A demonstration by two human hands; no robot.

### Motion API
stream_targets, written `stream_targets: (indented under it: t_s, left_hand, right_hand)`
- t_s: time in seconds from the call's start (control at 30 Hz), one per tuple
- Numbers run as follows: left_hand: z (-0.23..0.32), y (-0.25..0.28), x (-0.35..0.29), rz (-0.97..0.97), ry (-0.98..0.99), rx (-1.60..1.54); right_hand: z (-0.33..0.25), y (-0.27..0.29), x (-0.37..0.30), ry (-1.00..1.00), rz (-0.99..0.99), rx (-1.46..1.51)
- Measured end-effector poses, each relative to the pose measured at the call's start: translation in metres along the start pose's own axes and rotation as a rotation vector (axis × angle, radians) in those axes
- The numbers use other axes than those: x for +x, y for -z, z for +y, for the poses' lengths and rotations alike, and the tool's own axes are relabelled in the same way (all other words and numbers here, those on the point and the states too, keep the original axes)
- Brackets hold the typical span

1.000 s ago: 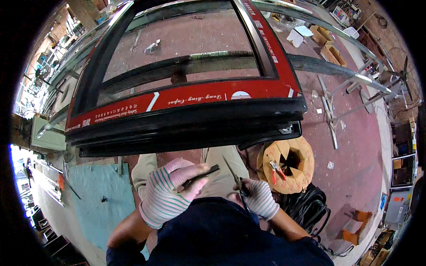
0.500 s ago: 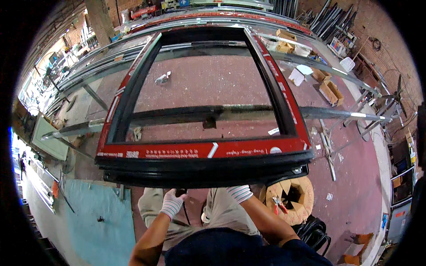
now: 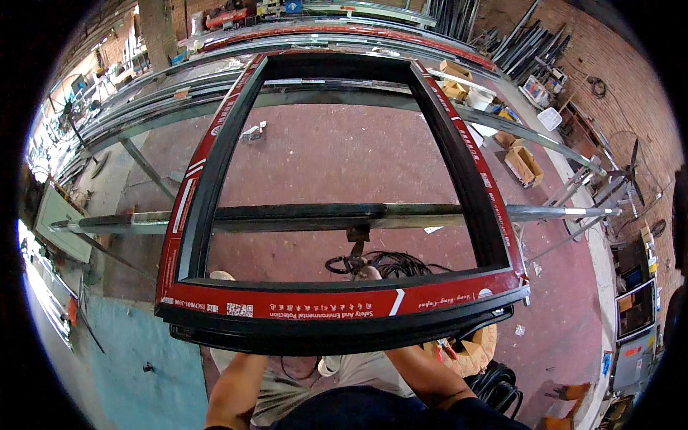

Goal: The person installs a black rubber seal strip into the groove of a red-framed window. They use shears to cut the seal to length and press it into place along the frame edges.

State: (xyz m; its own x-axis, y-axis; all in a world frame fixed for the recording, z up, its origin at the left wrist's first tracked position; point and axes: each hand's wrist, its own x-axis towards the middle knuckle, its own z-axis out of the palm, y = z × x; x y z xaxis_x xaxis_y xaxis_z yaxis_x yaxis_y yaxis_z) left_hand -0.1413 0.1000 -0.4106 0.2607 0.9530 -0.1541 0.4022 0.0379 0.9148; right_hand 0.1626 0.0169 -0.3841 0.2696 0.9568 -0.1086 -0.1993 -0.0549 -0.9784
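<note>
A large black rectangular frame (image 3: pixel 344 326), with red printed film on its faces, lies on a metal stand in front of me. My left forearm (image 3: pixel 236 383) runs up under the frame's near side, which hides that hand and whatever it touches. My right forearm (image 3: pixel 423 373) reaches beneath the same side. Through the opening, a pale patch that looks like part of my right hand (image 3: pixel 370 273) shows beside a dark object (image 3: pixel 350 264) and looped black cord (image 3: pixel 401 265). Its fingers are too covered to read.
The stand's crossbar (image 3: pixel 301 217) passes beneath the opening. To my right are a cardboard ring (image 3: pixel 481 351) with red-handled pliers (image 3: pixel 446 351) and a black coil (image 3: pixel 498 387). A blue-green sheet (image 3: pixel 143 358) covers floor on the left. Long metal profiles (image 3: pixel 344 36) lie across the back.
Both gloved hands, visible below the near edge before, have moved forward under the frame. The frame now sits lower in my view, and the looped black cord shows through its opening.
</note>
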Motion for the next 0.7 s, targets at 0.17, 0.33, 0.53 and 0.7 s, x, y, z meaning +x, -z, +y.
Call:
stream_targets:
  t_s: [0.17,0.33,0.53,0.7]
  left_hand:
    - [0.088,0.007,-0.010,-0.016,-0.182,-0.106]
    - [0.175,-0.005,-0.064,-0.184,-0.331,-0.210]
    - [0.266,-0.049,-0.127,-0.347,-0.307,-0.159]
    - [0.344,-0.100,-0.139,-0.463,-0.286,-0.629]
  right_hand:
    - [0.001,-0.011,-0.032,0.008,-0.016,0.027]
    - [-0.022,0.001,-0.071,0.022,-0.054,0.112]
    - [-0.147,0.028,-0.134,0.147,0.223,-0.067]
    - [-0.182,0.050,-0.158,0.173,0.218,0.168]
